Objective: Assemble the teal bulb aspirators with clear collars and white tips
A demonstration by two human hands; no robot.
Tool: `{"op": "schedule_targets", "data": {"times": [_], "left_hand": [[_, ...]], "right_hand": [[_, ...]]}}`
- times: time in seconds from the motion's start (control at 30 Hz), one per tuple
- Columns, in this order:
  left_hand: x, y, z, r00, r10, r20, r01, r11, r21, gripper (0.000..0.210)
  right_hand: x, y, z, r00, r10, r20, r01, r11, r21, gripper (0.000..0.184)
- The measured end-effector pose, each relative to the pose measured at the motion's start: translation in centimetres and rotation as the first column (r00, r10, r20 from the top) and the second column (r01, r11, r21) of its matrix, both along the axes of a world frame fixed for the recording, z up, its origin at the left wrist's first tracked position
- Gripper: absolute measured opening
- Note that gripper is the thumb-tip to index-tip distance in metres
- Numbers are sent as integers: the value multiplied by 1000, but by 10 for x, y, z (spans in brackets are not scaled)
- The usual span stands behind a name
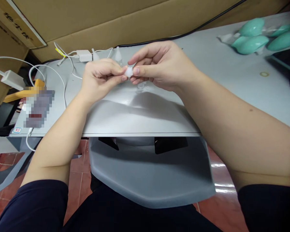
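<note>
Pinched between both hands, above the grey table, is a small white plastic piece (129,72). My left hand (102,74) grips its left side between thumb and index finger. From the right, the thumb and fingers of my right hand (157,66) close on the same piece, covering part of it. Just behind the hands stand two pale cone-shaped nozzles (118,54), the left one partly hidden by my left hand. Below my right fingers lies a small clear plastic part (141,85), its shape hard to make out.
Several teal bulb-shaped things (252,43) lie at the back right, near a dark flat object (286,66) and a small ring (264,74). White chargers (84,55) with cables and a blurred-out phone-like object (40,108) occupy the left. A cardboard wall (106,22) rises behind.
</note>
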State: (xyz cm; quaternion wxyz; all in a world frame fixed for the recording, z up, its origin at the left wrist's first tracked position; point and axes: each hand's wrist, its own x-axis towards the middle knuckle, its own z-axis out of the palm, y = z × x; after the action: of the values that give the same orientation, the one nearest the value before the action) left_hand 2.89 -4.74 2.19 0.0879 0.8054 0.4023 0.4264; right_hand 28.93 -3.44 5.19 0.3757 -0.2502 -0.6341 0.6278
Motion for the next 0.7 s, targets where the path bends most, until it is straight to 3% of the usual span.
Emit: {"op": "schedule_targets", "data": {"times": [0.17,0.6,0.7], "left_hand": [[-3,3,-2,997,-79,26,77,995,62,29],[0,-6,10,999,-50,-9,49,996,-70,24],[0,-7,11,996,-89,30,91,993,-72,25]], "right_hand": [[-3,11,-10,997,37,-69,-35,999,34,16],[-5,11,-12,994,31,-106,-31,1000,3,21],[-5,11,-13,990,60,-131,-59,998,8,19]]}}
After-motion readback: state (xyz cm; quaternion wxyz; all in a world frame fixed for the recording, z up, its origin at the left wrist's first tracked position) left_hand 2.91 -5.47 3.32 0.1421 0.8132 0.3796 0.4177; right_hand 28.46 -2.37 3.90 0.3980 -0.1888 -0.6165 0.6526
